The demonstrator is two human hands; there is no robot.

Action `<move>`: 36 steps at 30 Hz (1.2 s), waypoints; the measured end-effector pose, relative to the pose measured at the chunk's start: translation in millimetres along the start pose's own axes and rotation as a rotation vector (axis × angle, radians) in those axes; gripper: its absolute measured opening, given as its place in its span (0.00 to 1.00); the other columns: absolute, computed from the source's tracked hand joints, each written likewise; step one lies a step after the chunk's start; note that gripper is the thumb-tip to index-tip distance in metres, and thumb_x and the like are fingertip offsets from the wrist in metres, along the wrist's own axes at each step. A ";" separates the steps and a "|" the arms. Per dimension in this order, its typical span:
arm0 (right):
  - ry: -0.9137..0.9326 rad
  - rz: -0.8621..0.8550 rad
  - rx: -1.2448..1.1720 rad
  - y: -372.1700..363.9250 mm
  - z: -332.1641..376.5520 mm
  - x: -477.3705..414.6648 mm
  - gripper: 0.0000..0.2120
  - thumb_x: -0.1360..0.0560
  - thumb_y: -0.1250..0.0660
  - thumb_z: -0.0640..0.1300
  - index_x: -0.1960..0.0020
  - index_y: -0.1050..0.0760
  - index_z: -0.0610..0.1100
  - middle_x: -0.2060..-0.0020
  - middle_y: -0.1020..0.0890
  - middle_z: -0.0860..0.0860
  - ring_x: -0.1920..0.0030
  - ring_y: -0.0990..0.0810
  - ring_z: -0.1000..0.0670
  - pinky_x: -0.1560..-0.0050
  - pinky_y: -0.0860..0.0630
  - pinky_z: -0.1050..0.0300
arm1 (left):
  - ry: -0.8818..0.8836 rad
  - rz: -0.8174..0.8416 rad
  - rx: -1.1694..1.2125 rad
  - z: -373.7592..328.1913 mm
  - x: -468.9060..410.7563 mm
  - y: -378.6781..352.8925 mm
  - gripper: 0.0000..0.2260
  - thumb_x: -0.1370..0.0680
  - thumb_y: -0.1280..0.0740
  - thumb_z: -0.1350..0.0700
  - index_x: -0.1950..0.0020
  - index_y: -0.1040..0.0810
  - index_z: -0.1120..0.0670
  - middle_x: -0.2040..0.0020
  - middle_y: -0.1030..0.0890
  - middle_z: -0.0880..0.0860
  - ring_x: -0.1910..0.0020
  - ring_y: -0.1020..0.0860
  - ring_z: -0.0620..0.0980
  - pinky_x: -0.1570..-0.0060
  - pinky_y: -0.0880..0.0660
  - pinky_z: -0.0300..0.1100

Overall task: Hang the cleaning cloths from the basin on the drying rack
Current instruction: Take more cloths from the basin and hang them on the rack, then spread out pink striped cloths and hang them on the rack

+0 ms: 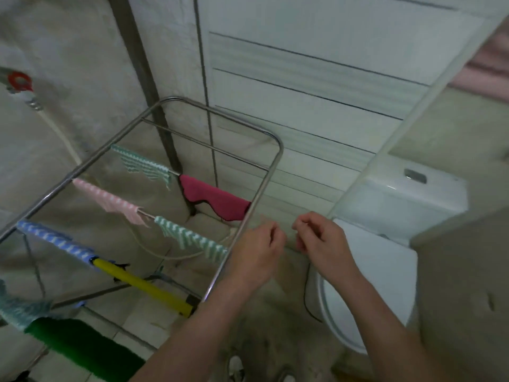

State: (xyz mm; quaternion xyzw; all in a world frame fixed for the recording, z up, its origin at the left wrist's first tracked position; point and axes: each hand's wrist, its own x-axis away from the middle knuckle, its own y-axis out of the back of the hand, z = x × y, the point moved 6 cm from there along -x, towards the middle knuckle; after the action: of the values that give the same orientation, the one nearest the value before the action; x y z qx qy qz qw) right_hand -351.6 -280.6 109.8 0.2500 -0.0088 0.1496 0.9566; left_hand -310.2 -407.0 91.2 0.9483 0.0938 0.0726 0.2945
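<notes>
Several cloths (217, 199) already hang left of the curled fingers; left hand (257, 252) and right hand (321, 238) perhaps pinch another, blurred.

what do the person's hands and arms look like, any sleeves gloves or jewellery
The left hand and right hand are bare, with no gloves. The left forearm and right forearm are uncovered down to the frame edge, with no sleeve cuff in view. No watch, bracelet or ring shows on wrists or fingers, though the blur could hide a thin ring.
</notes>
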 end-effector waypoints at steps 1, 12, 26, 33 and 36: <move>-0.035 -0.034 -0.016 15.3 -11.5 14.9 0.10 0.22 0.37 0.42 0.62 0.25 0.46 0.74 0.24 0.53 0.72 0.27 0.57 0.66 0.29 0.62 | -0.020 0.053 -0.014 -7.5 4.9 -19.5 0.13 0.24 0.45 0.50 0.68 0.37 0.50 0.70 0.29 0.54 0.65 0.26 0.60 0.65 0.31 0.52; -0.478 -0.347 -0.157 152.8 -171.7 205.4 0.09 0.22 0.37 0.40 0.56 0.21 0.49 0.62 0.17 0.48 0.65 0.19 0.51 0.62 0.22 0.54 | -0.412 0.530 -0.174 -93.5 121.4 -209.7 0.22 0.26 0.40 0.69 0.37 0.30 0.49 0.42 0.29 0.51 0.48 0.27 0.47 0.50 0.26 0.44; -0.898 -0.377 0.028 203.3 -385.5 429.5 0.29 0.24 0.36 0.39 0.25 0.42 0.44 0.31 0.30 0.40 0.33 0.30 0.38 0.34 0.32 0.45 | -0.565 1.051 -0.502 -111.2 308.6 -430.2 0.14 0.24 0.38 0.60 0.39 0.24 0.57 0.38 0.25 0.55 0.39 0.26 0.56 0.39 0.30 0.47; -0.995 -0.392 0.123 192.4 -425.4 466.1 0.31 0.27 0.33 0.40 0.26 0.39 0.46 0.32 0.29 0.41 0.36 0.28 0.39 0.41 0.30 0.52 | -0.755 1.237 -1.006 -68.5 362.8 -490.7 0.07 0.23 0.38 0.61 0.49 0.22 0.58 0.49 0.19 0.57 0.50 0.20 0.59 0.57 0.28 0.49; -1.025 -0.496 0.054 206.0 -427.4 478.1 0.25 0.28 0.34 0.38 0.31 0.30 0.42 0.39 0.21 0.40 0.40 0.23 0.40 0.47 0.30 0.59 | -0.718 1.167 -0.867 -73.6 360.5 -493.1 0.05 0.23 0.37 0.59 0.51 0.22 0.56 0.50 0.20 0.56 0.49 0.21 0.58 0.55 0.27 0.49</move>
State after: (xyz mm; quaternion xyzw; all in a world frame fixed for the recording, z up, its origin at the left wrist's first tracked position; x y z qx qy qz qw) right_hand 20.5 230.7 -122.3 0.3097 -0.4092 -0.2196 0.8297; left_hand -40.7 111.6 -101.2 0.6113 -0.5528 -0.0643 0.5626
